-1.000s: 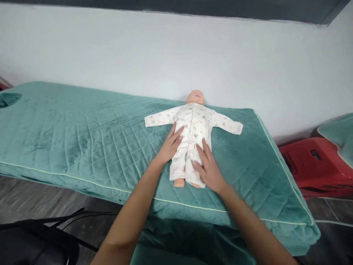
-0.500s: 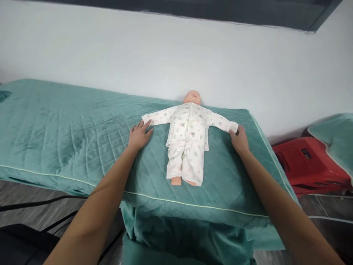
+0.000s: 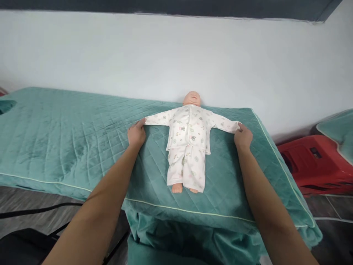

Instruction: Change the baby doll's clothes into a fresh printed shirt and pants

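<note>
A baby doll (image 3: pixel 192 98) lies on its back on a green quilted bed cover (image 3: pixel 82 136), head toward the wall and feet toward me. It wears a white patterned jacket (image 3: pixel 190 127) with both sleeves spread sideways, and matching trousers (image 3: pixel 176 165). My left hand (image 3: pixel 136 133) is closed on the cuff of the sleeve on the left. On the opposite side, my right hand (image 3: pixel 243 136) pinches the end of the other sleeve. Both sleeves are stretched out nearly straight. The doll's bare feet (image 3: pixel 177 188) stick out of the trouser legs; its hands are hidden.
The bed stands against a white wall (image 3: pixel 176 55). Right of it is a red plastic chair (image 3: pixel 317 162) with a green cushion (image 3: pixel 338 129) on it. Black chair-like parts (image 3: pixel 24 243) stand on the floor at lower left. A face hole (image 3: pixel 6 106) shows at far left.
My left hand has gone from resting spread beside the sleeve to gripping its cuff. The right hand has shifted slightly outward, drawing its sleeve out. The view has moved a little.
</note>
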{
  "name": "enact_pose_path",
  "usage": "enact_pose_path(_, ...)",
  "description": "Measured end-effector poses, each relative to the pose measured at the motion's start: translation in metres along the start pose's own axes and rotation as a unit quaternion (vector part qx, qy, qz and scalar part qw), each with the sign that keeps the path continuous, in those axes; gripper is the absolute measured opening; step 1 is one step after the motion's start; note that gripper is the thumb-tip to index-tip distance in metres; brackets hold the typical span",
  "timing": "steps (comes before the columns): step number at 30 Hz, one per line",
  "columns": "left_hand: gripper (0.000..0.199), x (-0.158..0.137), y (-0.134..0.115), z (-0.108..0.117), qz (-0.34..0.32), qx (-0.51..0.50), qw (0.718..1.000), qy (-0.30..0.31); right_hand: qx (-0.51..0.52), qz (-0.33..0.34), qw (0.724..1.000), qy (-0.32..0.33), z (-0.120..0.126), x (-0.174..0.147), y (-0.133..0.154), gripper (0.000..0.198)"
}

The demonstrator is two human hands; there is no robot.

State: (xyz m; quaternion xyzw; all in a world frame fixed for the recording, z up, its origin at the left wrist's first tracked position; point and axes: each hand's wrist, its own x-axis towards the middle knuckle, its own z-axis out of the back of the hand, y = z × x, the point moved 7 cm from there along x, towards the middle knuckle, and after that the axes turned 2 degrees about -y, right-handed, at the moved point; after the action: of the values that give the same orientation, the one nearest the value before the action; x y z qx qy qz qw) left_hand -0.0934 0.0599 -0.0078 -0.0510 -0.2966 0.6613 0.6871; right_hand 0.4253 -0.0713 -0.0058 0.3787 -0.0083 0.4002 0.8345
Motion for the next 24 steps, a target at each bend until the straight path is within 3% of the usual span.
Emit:
enact_pose_path(3,0.048,-0.001,0.0,0.004,0.016,0.002,1.0,-0.018,-0.006,-0.011,1.0,-0.002,0.001,-0.002,0.0,0.055)
enact_pose_path(9,0.047,-0.003,-0.001,0.001,0.029,0.02,0.999,0.006,-0.009,0.022,0.999,0.032,0.001,-0.026,0.004,0.059)
enact_pose_path(13,0.05,-0.008,-0.002,0.001,0.036,0.038,0.998,0.015,0.006,0.133,0.991,0.033,0.009,-0.079,0.03,0.062)
enact_pose_path(15,0.05,-0.019,-0.003,0.006,0.047,0.026,0.998,0.01,0.031,0.214,0.973,0.075,0.012,-0.119,0.05,0.06)
enact_pose_path(17,0.049,-0.043,-0.008,0.015,0.05,-0.005,0.999,-0.001,0.031,0.285,0.947,0.148,0.013,-0.162,0.066,0.056)
enact_pose_path(19,0.044,-0.081,-0.017,0.027,0.026,-0.06,0.998,-0.012,0.02,0.307,0.936,0.174,0.023,-0.197,0.072,0.047)
enact_pose_path(22,0.035,-0.161,-0.039,0.045,-0.055,-0.158,0.986,0.001,0.047,0.288,0.941,0.171,0.045,-0.236,0.065,0.038)
enact_pose_path(24,0.03,-0.215,-0.053,0.053,-0.097,-0.168,0.98,0.035,0.092,0.257,0.949,0.161,0.06,-0.256,0.057,0.036)
